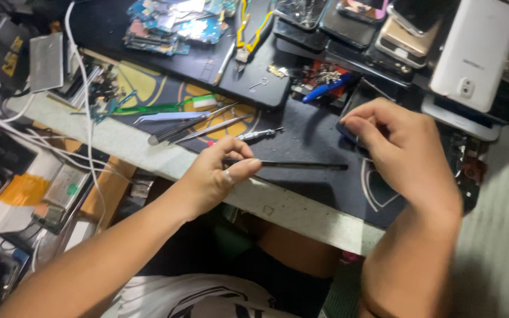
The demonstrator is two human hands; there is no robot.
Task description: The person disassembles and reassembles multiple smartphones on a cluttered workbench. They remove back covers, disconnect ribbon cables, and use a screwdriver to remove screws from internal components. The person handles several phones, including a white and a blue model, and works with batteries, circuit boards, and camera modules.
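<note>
Left hand (pixel 216 171): pinches thin black stick (pixel 301 165), which points sideways toward the right hand.
Right hand (pixel 405 150): curled over dark part (pixel 349 132); grip unclear.

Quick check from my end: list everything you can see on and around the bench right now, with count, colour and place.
thin rod: 1, black, held level over the dark mat
mat: 1, dark with pale print, bench centre
tweezers: 2, silver, left of centre on mat
small screwdriver: 1, silver, beside tweezers
cutters: 1, yellow handles, top centre
circuit boards: a pile, blue, top left
phones: several, dark, stacked top right
white phone: 1, back up, top right
cables: several, white, left edge
left hand: pinching the rod's near end
right hand: fingertips on a small dark part, right of centre
</note>
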